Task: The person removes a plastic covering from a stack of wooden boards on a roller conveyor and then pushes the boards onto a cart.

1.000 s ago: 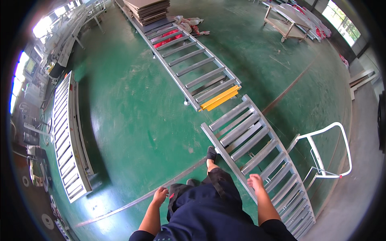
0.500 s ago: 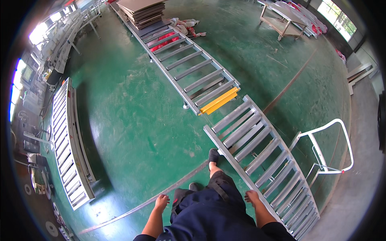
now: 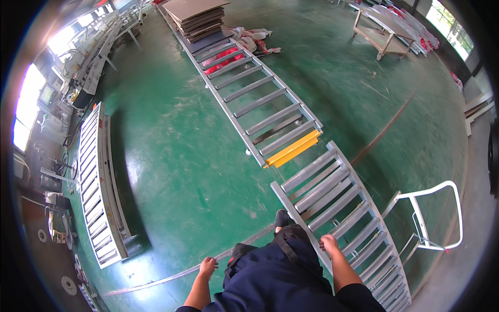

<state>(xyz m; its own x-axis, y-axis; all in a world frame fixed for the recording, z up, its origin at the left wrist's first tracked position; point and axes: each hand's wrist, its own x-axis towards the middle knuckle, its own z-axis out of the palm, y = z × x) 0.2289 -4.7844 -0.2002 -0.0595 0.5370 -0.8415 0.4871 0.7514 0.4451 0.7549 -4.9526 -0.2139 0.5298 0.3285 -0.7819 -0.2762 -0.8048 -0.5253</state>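
My left hand (image 3: 208, 266) hangs over the green floor beside my thigh. Its fingers are loosely curled with nothing in them. Above the near rail of a grey roller conveyor (image 3: 332, 210) at my right, my right hand (image 3: 328, 244) is closed, and no object shows in it. Whether it touches the rail, I cannot tell. A second roller conveyor (image 3: 260, 96) runs away toward the back, a yellow bar (image 3: 293, 149) across its near end. A narrow gap separates the two conveyors.
Brown flat panels (image 3: 195, 18) are stacked on the far conveyor, with red and white plastic wrapping (image 3: 252, 39) beside it. Another roller conveyor (image 3: 99, 192) stands at the left. A white tubular frame (image 3: 429, 216) is at the right, and a wheeled cart (image 3: 384, 39) stands farther back.
My body has advanced alongside the near conveyor, and the view has shifted. My right hand has swung forward and up beside the rail; the left hand stays low by my thigh.
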